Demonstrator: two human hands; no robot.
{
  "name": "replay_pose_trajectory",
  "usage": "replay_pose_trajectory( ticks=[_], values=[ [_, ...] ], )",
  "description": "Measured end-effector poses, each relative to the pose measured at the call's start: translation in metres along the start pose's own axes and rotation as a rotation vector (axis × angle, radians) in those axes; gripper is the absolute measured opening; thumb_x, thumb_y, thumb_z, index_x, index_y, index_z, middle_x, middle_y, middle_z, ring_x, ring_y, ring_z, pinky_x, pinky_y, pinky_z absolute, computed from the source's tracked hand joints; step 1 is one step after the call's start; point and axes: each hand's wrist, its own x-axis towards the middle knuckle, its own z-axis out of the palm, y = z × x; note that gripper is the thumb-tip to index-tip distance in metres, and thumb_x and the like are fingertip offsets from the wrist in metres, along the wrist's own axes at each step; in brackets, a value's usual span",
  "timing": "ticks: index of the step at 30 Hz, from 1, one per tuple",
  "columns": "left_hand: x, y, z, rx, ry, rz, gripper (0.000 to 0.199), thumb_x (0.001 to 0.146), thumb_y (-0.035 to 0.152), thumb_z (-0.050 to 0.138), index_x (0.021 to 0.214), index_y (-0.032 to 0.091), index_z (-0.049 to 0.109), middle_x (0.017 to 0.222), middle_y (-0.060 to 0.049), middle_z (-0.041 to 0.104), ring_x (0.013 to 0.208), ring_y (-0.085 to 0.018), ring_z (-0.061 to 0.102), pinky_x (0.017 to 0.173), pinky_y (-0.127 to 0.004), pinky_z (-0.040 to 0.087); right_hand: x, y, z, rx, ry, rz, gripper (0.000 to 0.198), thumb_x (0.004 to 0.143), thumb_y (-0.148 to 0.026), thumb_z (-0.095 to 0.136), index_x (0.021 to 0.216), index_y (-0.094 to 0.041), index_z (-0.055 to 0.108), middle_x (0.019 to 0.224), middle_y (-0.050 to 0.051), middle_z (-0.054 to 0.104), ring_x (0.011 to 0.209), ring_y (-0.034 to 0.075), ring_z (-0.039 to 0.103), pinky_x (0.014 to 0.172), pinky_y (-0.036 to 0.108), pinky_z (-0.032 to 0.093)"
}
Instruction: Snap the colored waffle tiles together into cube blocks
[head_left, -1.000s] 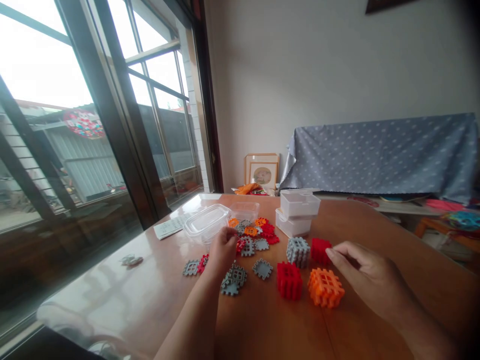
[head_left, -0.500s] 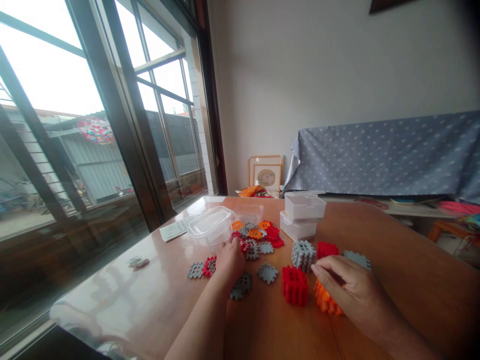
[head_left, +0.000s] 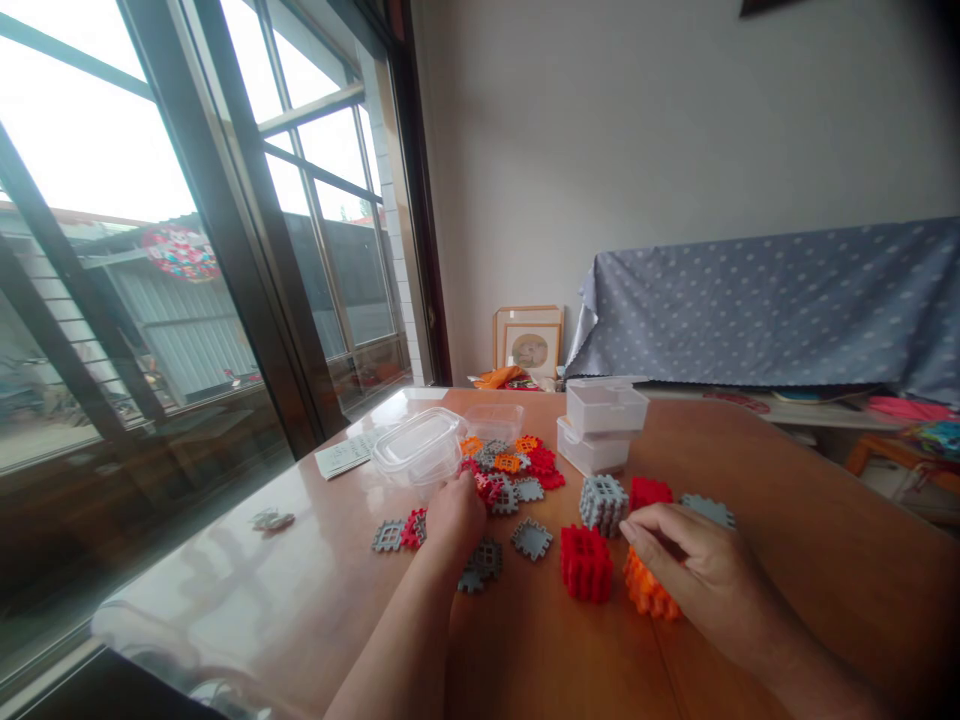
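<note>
My left hand [head_left: 456, 515] reaches into a loose pile of toothed plastic tiles, its fingers bent round a red interlocking tile [head_left: 489, 488] at the pile's near edge; the fingertips are partly hidden. My right hand [head_left: 694, 550] hovers above the orange tile stack [head_left: 649, 588], thumb and forefinger pressed together, with nothing visible in them. Just beyond its fingertips stands a grey tile stack [head_left: 602, 504]. A red tile stack [head_left: 585, 563] is to its left, and another red stack [head_left: 649, 492] lies behind the hand, partly covered.
A grey tile [head_left: 532, 539] lies between the pile and the stacks. Clear plastic boxes [head_left: 600, 410] stand one on another at the back, and a clear lid [head_left: 420, 445] rests left of the pile. Paper [head_left: 345, 456] and a small packet [head_left: 271, 520] lie farther left, near the window.
The whole view has shifted slightly. My left hand has drawn back a little, showing more of the red tile by its fingertips. My right hand stays almost still over the orange stack.
</note>
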Motion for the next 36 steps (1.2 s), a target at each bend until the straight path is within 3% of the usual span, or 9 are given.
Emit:
replay_pose_trajectory(
  ticks=[4,11,18,26,30,36],
  values=[
    [0.001,0.000,0.001,0.001,0.004,-0.015,0.026,0.094,0.019,0.042,0.103,0.023,0.066,0.113,-0.015,0.074,0.107,-0.032,0.064,0.081,-0.038,0.045,-0.001,0.001,0.001,-0.009,-0.018,-0.006,0.031,0.103,-0.043,0.049,0.090,-0.024,0.069,0.077,0.002,0.068,0.073,0.020,0.063,0.067,0.031,0.047],
    [-0.001,0.002,0.001,0.061,-0.028,-0.016,0.032,0.088,0.019,0.047,0.118,0.020,0.059,0.110,-0.015,0.076,0.111,-0.035,0.063,0.082,-0.040,0.048,-0.001,0.005,0.004,0.021,-0.005,-0.011,0.027,0.103,-0.041,0.051,0.090,-0.025,0.067,0.078,0.001,0.067,0.073,0.019,0.063,0.068,0.031,0.045],
    [-0.003,0.002,0.002,0.094,0.022,-0.012,0.041,0.084,0.018,0.050,0.125,0.020,0.056,0.129,-0.016,0.068,0.118,-0.037,0.060,0.093,-0.045,0.047,-0.001,0.005,0.003,0.021,-0.028,-0.008,0.027,0.103,-0.042,0.050,0.090,-0.025,0.067,0.078,0.002,0.067,0.074,0.020,0.062,0.067,0.031,0.044],
    [-0.003,0.004,-0.002,0.078,-0.032,-0.044,0.047,0.085,0.023,0.053,0.131,0.018,0.053,0.127,-0.018,0.069,0.120,-0.039,0.060,0.097,-0.050,0.044,0.000,0.003,-0.006,0.035,0.046,0.017,0.023,0.102,-0.041,0.053,0.090,-0.026,0.065,0.076,0.000,0.064,0.072,0.018,0.059,0.069,0.030,0.044],
    [-0.001,0.003,-0.001,0.084,-0.001,-0.035,0.044,0.085,0.019,0.051,0.128,0.019,0.056,0.125,-0.017,0.071,0.118,-0.038,0.061,0.095,-0.049,0.044,-0.001,0.005,-0.009,0.052,0.119,0.035,0.021,0.101,-0.041,0.056,0.091,-0.026,0.066,0.077,-0.001,0.064,0.071,0.018,0.060,0.069,0.030,0.044],
    [-0.001,0.004,-0.008,0.042,0.073,-0.042,0.027,0.092,0.019,0.046,0.108,0.024,0.067,0.112,-0.013,0.074,0.110,-0.034,0.063,0.092,-0.048,0.044,0.000,0.004,-0.009,0.044,0.139,0.037,0.021,0.101,-0.040,0.056,0.090,-0.026,0.067,0.076,-0.002,0.065,0.071,0.018,0.060,0.069,0.030,0.043]
  ],
)
